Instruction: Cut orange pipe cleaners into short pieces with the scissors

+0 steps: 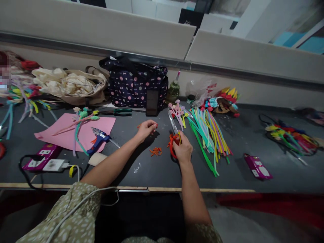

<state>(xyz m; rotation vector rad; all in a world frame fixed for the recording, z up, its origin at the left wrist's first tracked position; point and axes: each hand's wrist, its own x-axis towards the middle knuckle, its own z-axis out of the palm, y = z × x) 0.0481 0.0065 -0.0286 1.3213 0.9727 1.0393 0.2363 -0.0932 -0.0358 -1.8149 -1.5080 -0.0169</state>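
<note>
My left hand (147, 130) is closed in a pinch over the table, with a bit of red-orange pipe cleaner (156, 125) showing at the fingertips; most of it is hidden. Scissors (173, 123) with orange-red handles are in my right hand (184, 147), blades pointing away from me. Short orange cut pieces (155, 151) lie in a small heap between my hands. More orange bits sit beside the scissor handles, partly covered by my right hand. Just right of that hand spreads a bundle of pipe cleaners (209, 131) in green, yellow, pink and white.
A blue glue gun (100, 139) rests on pink paper (63, 125) with pipe-cleaner flowers. Behind stand a phone (152, 103), a dotted bag (136, 84) and a green bottle (174, 90). Purple power strips (258, 167) flank the work area. A white cable crosses my left arm.
</note>
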